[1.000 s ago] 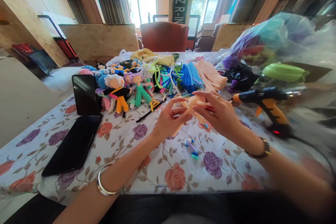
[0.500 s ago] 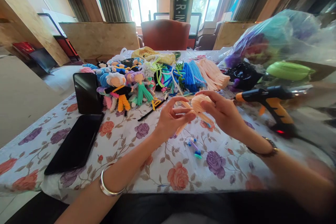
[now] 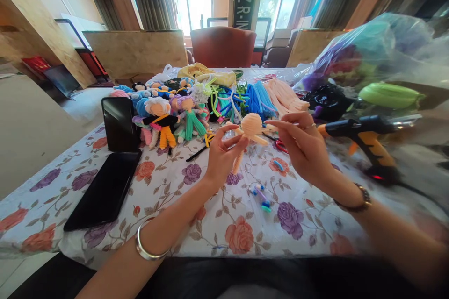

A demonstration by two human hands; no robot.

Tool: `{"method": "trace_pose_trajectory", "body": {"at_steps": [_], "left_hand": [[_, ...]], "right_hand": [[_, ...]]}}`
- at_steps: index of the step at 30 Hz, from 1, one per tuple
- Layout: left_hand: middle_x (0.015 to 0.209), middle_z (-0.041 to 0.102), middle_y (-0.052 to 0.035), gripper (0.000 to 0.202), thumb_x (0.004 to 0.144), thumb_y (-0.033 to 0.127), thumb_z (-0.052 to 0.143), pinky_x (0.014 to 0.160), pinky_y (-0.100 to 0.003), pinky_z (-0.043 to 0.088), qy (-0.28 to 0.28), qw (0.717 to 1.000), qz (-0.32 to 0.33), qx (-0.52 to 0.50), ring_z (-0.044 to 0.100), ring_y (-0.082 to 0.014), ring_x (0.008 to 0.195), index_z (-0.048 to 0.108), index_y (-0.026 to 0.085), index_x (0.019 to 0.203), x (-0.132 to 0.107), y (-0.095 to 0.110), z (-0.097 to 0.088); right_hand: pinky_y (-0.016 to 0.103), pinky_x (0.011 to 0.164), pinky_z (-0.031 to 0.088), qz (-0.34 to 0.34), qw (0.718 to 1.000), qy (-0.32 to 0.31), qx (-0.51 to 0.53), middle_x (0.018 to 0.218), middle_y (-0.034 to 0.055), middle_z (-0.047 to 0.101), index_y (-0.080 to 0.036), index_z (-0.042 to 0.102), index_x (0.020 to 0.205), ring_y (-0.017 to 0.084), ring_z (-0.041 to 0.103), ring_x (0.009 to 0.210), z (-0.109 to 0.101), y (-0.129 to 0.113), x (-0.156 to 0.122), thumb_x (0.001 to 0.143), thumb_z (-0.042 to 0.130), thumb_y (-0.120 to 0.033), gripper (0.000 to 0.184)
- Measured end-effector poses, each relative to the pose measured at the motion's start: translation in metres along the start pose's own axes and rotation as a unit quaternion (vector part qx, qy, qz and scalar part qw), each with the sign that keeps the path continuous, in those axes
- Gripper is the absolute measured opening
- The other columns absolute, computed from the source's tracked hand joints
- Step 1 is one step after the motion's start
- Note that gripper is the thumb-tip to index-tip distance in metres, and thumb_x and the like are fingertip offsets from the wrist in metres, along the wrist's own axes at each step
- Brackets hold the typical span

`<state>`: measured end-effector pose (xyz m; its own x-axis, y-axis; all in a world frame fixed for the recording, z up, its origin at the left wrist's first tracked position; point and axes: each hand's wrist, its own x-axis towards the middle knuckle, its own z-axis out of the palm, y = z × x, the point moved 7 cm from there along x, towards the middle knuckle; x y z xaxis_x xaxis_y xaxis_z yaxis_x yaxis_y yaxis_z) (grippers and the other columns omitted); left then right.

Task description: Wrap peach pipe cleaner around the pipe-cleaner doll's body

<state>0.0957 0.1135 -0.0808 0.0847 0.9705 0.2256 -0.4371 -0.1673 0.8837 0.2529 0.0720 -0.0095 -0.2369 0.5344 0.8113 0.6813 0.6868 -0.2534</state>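
Observation:
My left hand (image 3: 221,156) pinches the body of a peach pipe-cleaner doll (image 3: 249,130) and holds it upright above the flowered tablecloth (image 3: 196,205). The doll's round head is up and its legs hang down. My right hand (image 3: 304,148) is just right of the doll, fingers curled, with fingertips at the doll's arm. A pile of finished dolls (image 3: 164,114) lies behind the left hand. Bundles of coloured pipe cleaners (image 3: 245,98) lie behind the doll.
An orange and black glue gun (image 3: 361,138) stands at the right. Two black phones sit at the left, one propped (image 3: 119,124) and one flat (image 3: 105,191). Small blue bits (image 3: 261,196) lie near the front. Plastic bags (image 3: 361,56) fill the right. A red chair (image 3: 223,46) is behind.
The doll was lifted and turned upright, its head now clear of my right hand. My right hand let go of the head and shifted to the doll's arm.

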Motion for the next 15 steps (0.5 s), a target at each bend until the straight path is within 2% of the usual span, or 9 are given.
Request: {"method": "trace_pose_trajectory", "body": {"at_steps": [3,8,12,15], "left_hand": [[0.073,0.072,0.0039,0.044,0.065,0.028,0.082,0.071,-0.026,0.052,-0.007,1.0,0.001,-0.009,0.067,-0.0115,0.067,0.055,0.024,0.099,-0.001,0.001,0.002],[0.077,0.072,0.0035,0.044,0.066,0.024,0.082,0.079,-0.027,0.054,-0.022,1.0,0.006,-0.016,0.07,-0.0123,0.074,0.054,0.024,0.1,-0.003,0.002,0.007],[0.078,0.071,0.0037,0.054,0.062,0.024,0.084,0.077,-0.027,0.055,-0.026,1.0,0.014,-0.004,0.071,-0.0144,0.075,0.052,0.025,0.105,-0.005,0.001,0.01],[0.079,0.069,0.005,0.071,0.06,0.024,0.085,0.077,-0.028,0.055,-0.025,0.999,0.021,-0.009,0.071,-0.0153,0.076,0.047,0.029,0.12,-0.006,0.001,0.011]], "right_hand": [[0.032,0.068,0.054,0.013,0.999,-0.007,0.041,0.086,0.0042,0.062,-0.029,0.07,0.099,0.016,0.062,0.079,0.001,-0.003,-0.002,0.092,0.053,-0.026,0.018],[0.033,0.067,0.057,0.08,0.992,-0.017,0.093,0.084,0.0015,0.07,-0.028,0.067,0.087,0.017,0.067,0.075,0.012,0.004,-0.01,0.087,0.062,-0.032,0.007],[0.033,0.065,0.059,0.131,0.984,0.003,0.117,0.079,0.0005,0.07,-0.024,0.061,0.083,0.017,0.068,0.07,0.018,0.012,-0.016,0.083,0.066,-0.036,0.013],[0.03,0.06,0.058,0.137,0.984,0.026,0.115,0.073,-0.0004,0.067,-0.024,0.056,0.079,0.016,0.066,0.064,0.017,0.012,-0.018,0.081,0.067,-0.037,0.018]]}}
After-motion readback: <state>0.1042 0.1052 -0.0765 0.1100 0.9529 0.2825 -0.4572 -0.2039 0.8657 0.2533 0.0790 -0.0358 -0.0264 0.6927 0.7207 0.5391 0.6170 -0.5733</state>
